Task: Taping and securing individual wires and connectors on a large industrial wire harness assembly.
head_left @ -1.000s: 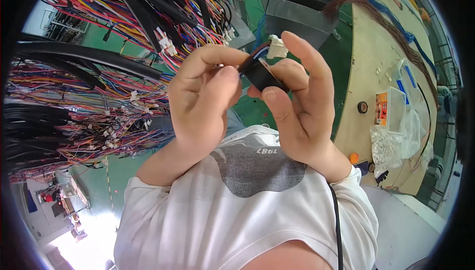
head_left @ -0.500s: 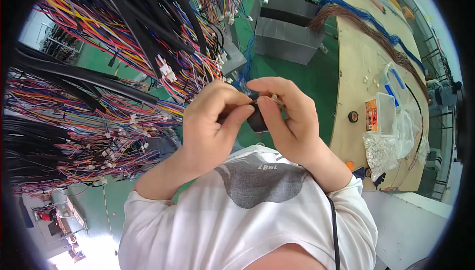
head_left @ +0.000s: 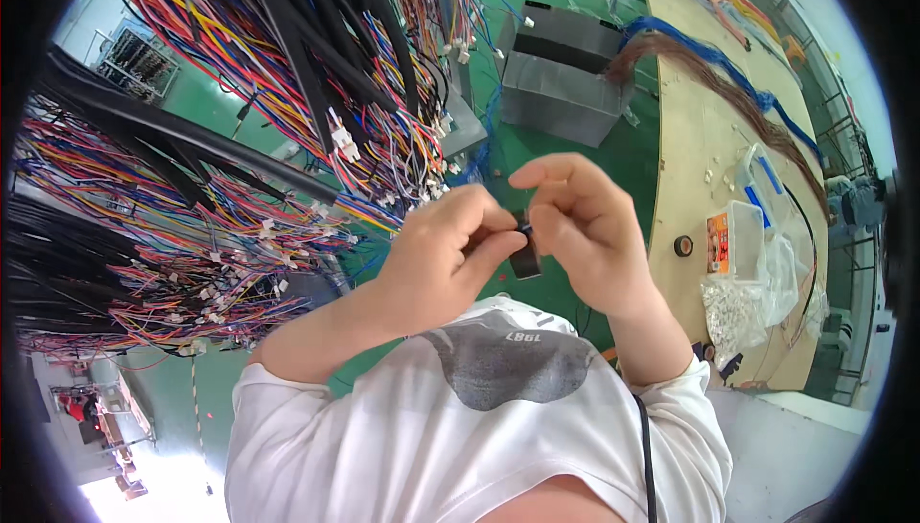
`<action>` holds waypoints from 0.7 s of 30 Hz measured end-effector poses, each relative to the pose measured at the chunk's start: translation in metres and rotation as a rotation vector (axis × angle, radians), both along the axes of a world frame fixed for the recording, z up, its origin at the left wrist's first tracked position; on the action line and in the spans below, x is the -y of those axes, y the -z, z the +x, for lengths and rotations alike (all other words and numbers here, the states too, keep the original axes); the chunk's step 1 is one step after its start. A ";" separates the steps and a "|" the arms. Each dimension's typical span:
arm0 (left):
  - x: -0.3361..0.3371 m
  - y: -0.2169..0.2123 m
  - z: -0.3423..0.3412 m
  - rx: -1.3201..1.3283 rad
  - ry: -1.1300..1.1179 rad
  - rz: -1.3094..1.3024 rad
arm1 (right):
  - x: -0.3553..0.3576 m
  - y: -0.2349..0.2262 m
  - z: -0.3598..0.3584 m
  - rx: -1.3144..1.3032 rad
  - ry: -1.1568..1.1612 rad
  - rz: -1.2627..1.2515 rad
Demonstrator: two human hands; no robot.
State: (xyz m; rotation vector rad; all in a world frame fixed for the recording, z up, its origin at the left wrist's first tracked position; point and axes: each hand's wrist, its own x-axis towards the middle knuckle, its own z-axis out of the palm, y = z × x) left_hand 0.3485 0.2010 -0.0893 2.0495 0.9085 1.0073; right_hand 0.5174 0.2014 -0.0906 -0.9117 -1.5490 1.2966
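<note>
My left hand (head_left: 443, 256) and my right hand (head_left: 582, 226) meet in front of my chest, fingertips pinched together on a small black piece that looks like tape (head_left: 524, 253). A short black strip hangs down between the two hands. Most of the piece is hidden by my fingers. Both forearms rise from my white shirt (head_left: 460, 427) at the bottom of the view.
A board strung with many coloured wire harnesses (head_left: 240, 139) and black cable bundles fills the left. A grey box (head_left: 561, 82) stands on the green floor. On the right, a wooden bench (head_left: 709, 187) carries a tape roll (head_left: 682, 246), plastic bags of small parts (head_left: 738, 307) and wire bundles.
Both hands have come down from higher in the view toward my chest and closed in on the black piece; the white connector seen above them a second ago is no longer visible.
</note>
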 end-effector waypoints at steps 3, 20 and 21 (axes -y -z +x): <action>-0.001 -0.007 0.002 -0.011 0.033 -0.097 | 0.000 -0.008 -0.002 -0.187 -0.017 -0.041; -0.002 -0.028 -0.002 0.743 0.223 -1.035 | -0.001 -0.005 -0.003 -0.315 -0.183 0.109; -0.001 -0.027 0.000 0.707 0.197 -0.878 | -0.002 -0.007 -0.003 -0.393 -0.214 0.027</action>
